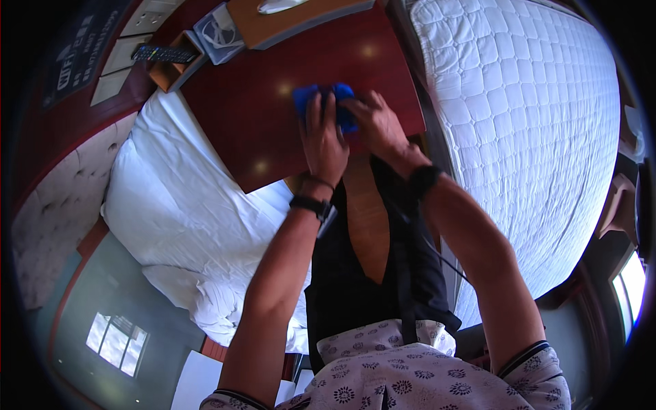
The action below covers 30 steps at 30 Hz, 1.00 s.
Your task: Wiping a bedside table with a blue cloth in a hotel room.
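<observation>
A crumpled blue cloth (346, 92) lies on the dark red wooden tabletop (246, 107), near its front edge. My left hand (324, 138) rests on the cloth with its fingers stretched over it. At the cloth's right side, my right hand (379, 120) touches it with bent fingers; whether they pinch it is hard to tell because the area is blurred. Both wrists wear black bands.
A remote control (164, 54) lies across a small wooden compartment, beside a clear tray (223, 41) with a white cable. A brown tissue box (287, 23) stands at the back. White bedding (189, 205) is left, a quilted mattress (523, 128) right.
</observation>
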Tool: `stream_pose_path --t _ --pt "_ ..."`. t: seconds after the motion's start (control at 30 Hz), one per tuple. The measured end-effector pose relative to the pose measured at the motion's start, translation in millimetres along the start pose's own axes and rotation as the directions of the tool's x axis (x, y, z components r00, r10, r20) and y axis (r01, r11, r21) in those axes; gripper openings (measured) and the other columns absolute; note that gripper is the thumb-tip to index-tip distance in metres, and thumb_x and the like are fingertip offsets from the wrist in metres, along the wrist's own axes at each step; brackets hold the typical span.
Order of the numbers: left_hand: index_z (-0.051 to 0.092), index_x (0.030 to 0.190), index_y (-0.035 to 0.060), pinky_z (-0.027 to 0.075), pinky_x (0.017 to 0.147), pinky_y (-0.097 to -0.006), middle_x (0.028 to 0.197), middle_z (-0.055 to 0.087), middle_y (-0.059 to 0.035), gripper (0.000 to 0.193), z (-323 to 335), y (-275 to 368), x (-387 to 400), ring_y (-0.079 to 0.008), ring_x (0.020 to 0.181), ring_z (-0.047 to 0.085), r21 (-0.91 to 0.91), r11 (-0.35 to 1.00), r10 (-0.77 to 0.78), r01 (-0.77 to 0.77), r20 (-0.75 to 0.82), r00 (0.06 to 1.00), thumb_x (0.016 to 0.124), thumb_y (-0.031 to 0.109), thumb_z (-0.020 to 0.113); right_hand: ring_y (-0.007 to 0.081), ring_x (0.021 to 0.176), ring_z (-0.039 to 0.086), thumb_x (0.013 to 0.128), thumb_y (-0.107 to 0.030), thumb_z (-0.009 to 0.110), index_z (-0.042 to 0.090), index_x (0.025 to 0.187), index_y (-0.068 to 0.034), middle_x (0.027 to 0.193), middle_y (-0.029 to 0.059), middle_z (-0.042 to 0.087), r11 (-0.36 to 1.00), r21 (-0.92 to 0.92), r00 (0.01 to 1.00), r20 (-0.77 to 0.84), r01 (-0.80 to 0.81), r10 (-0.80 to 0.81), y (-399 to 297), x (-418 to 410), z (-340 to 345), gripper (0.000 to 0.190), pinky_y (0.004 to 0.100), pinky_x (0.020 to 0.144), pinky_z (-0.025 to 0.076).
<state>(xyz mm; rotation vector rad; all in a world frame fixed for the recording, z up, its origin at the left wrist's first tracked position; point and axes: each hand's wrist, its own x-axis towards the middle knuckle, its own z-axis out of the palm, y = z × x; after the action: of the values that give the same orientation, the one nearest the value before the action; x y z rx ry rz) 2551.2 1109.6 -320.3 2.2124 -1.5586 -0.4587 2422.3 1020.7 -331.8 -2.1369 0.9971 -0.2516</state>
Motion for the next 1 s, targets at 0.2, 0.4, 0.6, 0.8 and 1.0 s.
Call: stream_pose_path --t 0.2,0.4,0.6,0.8,1.0 --pt "0.050 0.151 0.0013 0.039 0.117 -0.0559 0.154 0.045 -0.0284 0.063 30.6 38.0 37.8 -0.0482 0.141 0.046 -0.055 0.998 -0.014 0.010 -0.070 0.997 0.090 -0.003 0.063 0.0411 0.106 0.062 0.090 -0.004 0.062 0.071 0.129 -0.015 0.110 0.0184 0.062 0.998 0.028 0.994 -0.087 -0.058 0.061 26.1 12.1 -37.0 0.042 0.0473 0.090 0.056" --pt "0.046 0.152 0.0014 0.034 0.121 -0.0579 0.157 0.042 -0.0252 0.070 44.8 91.5 -26.1 -0.0463 0.147 0.040 -0.073 0.997 -0.024 0.030 0.081 0.996 0.085 -0.005 0.064 0.0421 0.110 0.061 0.079 0.000 0.072 0.070 0.129 -0.014 0.116 0.0175 0.061 0.996 0.090 0.996 -0.085 -0.024 0.032 58.8 -70.1 -46.3 0.051 0.0477 0.092 0.055" --pt "0.050 0.149 0.0044 0.040 0.115 -0.0544 0.149 0.047 -0.0232 0.076 53.3 97.7 41.1 -0.0464 0.137 0.047 -0.028 0.998 0.056 -0.056 0.018 0.998 0.079 0.002 0.078 0.0416 0.113 0.062 0.083 0.001 0.065 0.070 0.127 -0.014 0.116 0.0192 0.064 0.989 0.122 0.983 -0.156 -0.079 0.098 72.8 -20.6 -78.5 0.047 0.0485 0.093 0.054" --pt "0.057 0.143 0.0131 0.045 0.107 -0.0528 0.140 0.051 -0.0191 0.076 64.5 115.0 22.6 -0.0440 0.127 0.052 -0.100 0.994 0.040 -0.033 0.073 0.997 0.071 0.000 0.081 0.0465 0.112 0.061 0.082 0.003 0.062 0.066 0.127 -0.010 0.119 0.0220 0.063 0.952 0.164 0.938 -0.193 -0.260 0.289 73.8 -62.8 -64.9 0.047 0.0518 0.096 0.053" --pt "0.059 0.141 0.0158 0.044 0.105 -0.0527 0.140 0.053 -0.0137 0.062 66.4 111.4 0.3 -0.0398 0.129 0.052 -0.169 0.977 0.145 -0.128 0.087 0.986 0.082 0.001 0.070 0.0481 0.114 0.060 0.081 0.009 0.059 0.064 0.125 -0.007 0.120 0.0247 0.062 0.866 0.279 0.834 -0.262 -0.416 0.485 51.6 -98.0 -47.3 0.047 0.0513 0.099 0.051"
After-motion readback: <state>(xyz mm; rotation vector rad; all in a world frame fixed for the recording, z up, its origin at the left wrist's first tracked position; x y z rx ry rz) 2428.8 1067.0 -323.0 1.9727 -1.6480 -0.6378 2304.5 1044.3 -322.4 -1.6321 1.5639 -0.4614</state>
